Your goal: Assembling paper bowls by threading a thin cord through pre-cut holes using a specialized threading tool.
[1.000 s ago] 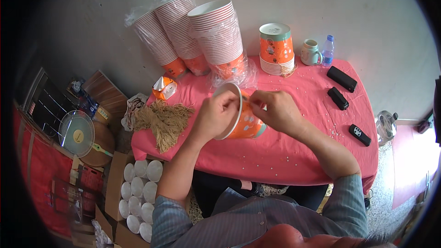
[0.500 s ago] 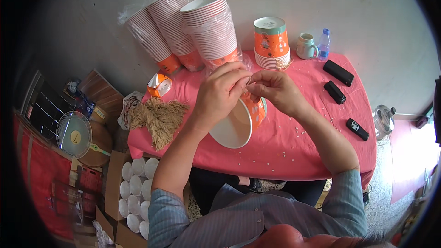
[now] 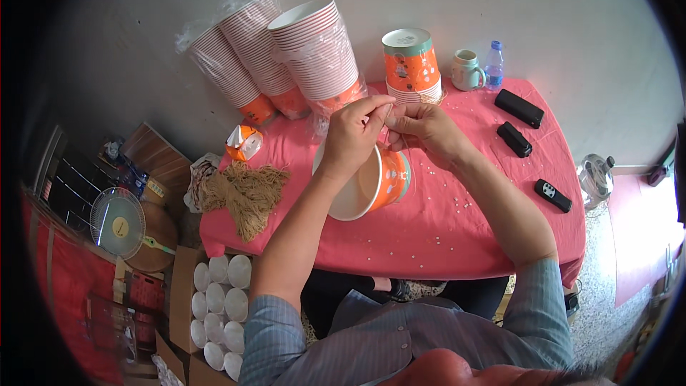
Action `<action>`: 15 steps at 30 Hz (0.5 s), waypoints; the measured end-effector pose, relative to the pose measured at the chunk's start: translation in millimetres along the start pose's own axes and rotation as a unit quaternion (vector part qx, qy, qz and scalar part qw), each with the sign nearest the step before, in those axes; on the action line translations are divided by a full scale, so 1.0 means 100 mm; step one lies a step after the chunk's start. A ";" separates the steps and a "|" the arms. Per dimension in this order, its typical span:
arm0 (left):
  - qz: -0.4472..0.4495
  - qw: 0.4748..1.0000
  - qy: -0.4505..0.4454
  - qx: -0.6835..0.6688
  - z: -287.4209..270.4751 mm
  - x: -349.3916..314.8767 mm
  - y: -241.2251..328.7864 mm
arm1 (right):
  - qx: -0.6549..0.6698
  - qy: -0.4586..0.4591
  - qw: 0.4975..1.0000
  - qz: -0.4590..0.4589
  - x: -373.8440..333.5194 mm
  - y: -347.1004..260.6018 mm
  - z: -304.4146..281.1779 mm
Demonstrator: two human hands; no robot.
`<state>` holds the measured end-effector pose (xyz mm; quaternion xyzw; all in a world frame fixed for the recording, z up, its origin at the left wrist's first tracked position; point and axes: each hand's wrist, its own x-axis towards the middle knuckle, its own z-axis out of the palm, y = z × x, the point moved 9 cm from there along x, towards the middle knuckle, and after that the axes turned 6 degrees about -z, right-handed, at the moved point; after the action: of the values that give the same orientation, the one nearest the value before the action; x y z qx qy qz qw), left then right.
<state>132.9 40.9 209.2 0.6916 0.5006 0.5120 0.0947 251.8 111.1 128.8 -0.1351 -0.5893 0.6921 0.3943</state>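
My left hand (image 3: 350, 132) and my right hand (image 3: 432, 132) meet above the table, thumbs and fingertips pinched close together. Between them is a thin strand that looks like twine, mostly hidden by the fingers. Just below lies an orange paper bucket (image 3: 393, 175) on its side, its white mouth turned toward the lower left and partly covered by my left hand and forearm. A bundle of tan twine (image 3: 246, 196) rests on the table left of my left forearm.
Wrapped stacks of paper buckets (image 3: 314, 50) lean at the back left. An upside-down bucket stack (image 3: 409, 64), a mug (image 3: 466, 71) and a bottle (image 3: 494, 64) stand behind. Black objects (image 3: 519, 108) lie right. White bits dot the pink cloth (image 3: 500, 207). A carton of cups (image 3: 184, 300) sits lower left.
The view has shifted slightly. The bucket on its side has turned, showing more of its orange outside. Both hands stay pinched together above it.
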 end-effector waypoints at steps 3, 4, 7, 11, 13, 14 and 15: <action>-0.021 0.999 -0.017 0.040 0.09 0.06 -0.08 | 0.017 0.004 1.000 0.022 0.04 0.07 -0.12; -0.020 0.999 -0.016 0.041 0.11 0.09 -0.13 | 0.020 0.002 0.999 0.035 0.05 0.09 -0.14; -0.020 0.999 -0.028 0.001 0.21 0.16 -0.27 | 0.019 -0.011 0.998 0.065 0.07 0.14 -0.19; -0.057 0.994 -0.087 0.027 0.34 0.20 -0.50 | 0.005 -0.015 0.994 0.111 0.11 0.28 -0.30; -0.057 0.991 -0.109 0.050 0.38 0.22 -0.49 | 0.003 -0.010 0.993 0.115 0.12 0.32 -0.36; -0.090 0.989 -0.112 0.026 0.38 0.23 -0.54 | 0.001 -0.005 0.993 0.119 0.13 0.34 -0.40; -0.123 0.986 -0.116 0.002 0.37 0.22 -0.59 | 0.001 -0.004 0.993 0.118 0.13 0.34 -0.41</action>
<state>127.5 100.7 167.8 0.6797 0.5684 0.4117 0.2132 257.0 149.6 90.3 -0.2006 -0.5701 0.7350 0.3074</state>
